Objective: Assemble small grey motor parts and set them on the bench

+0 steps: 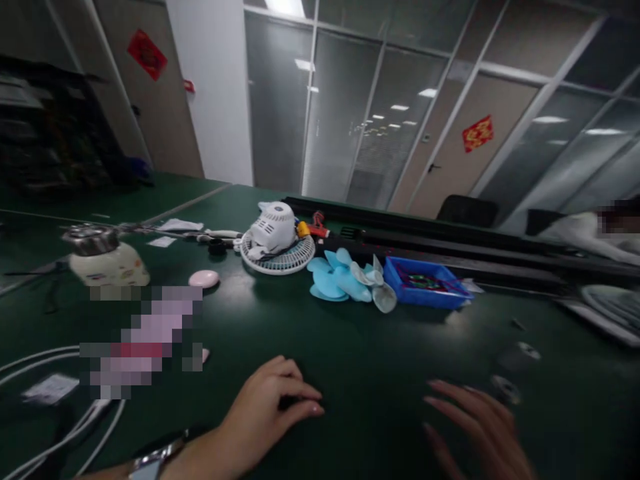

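Observation:
My left hand (280,403) hovers over or rests on the green table, palm down, with a watch on the wrist. Its fingers are loosely bent and a small gap shows between thumb and forefinger, with nothing held. To the right, my right hand (475,427) has its fingers stretched and apart; it is slightly blurred and holds nothing. Beyond it lies a blurred grey roll-like object (520,357). Farther back are light-blue fan blades (333,280) with greyish translucent ones (384,297) beside them. A white fan motor housing (274,227) sits on its round grille (280,263).
Beside the blades stands a blue tray (430,300) holding wires or small parts. A pink oval object (204,279), a cream pot (107,260) and white cables (113,427) are at left. Long black bars (450,247) lie behind. Another person's sleeve (585,230) shows at right.

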The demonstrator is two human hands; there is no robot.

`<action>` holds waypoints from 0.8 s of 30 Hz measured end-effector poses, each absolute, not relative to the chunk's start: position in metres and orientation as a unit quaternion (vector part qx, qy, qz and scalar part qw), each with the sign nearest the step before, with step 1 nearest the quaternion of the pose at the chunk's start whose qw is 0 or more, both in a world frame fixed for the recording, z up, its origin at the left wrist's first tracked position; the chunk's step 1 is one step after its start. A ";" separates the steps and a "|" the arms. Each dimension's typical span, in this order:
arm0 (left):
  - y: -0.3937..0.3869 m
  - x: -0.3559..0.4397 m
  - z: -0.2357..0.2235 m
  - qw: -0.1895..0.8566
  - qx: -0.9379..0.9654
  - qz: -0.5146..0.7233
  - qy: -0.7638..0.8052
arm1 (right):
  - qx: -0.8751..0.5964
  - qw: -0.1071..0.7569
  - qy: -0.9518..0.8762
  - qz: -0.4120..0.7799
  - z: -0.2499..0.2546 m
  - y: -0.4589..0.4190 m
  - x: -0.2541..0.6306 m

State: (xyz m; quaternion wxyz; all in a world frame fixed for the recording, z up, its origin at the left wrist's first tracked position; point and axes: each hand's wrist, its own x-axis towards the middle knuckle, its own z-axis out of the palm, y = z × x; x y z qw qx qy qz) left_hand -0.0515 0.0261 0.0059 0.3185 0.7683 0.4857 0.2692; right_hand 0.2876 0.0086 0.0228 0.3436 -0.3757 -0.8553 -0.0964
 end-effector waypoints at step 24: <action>0.029 -0.053 0.022 0.332 0.620 0.380 0.600 | -0.454 0.299 -0.828 -0.137 0.073 0.025 0.306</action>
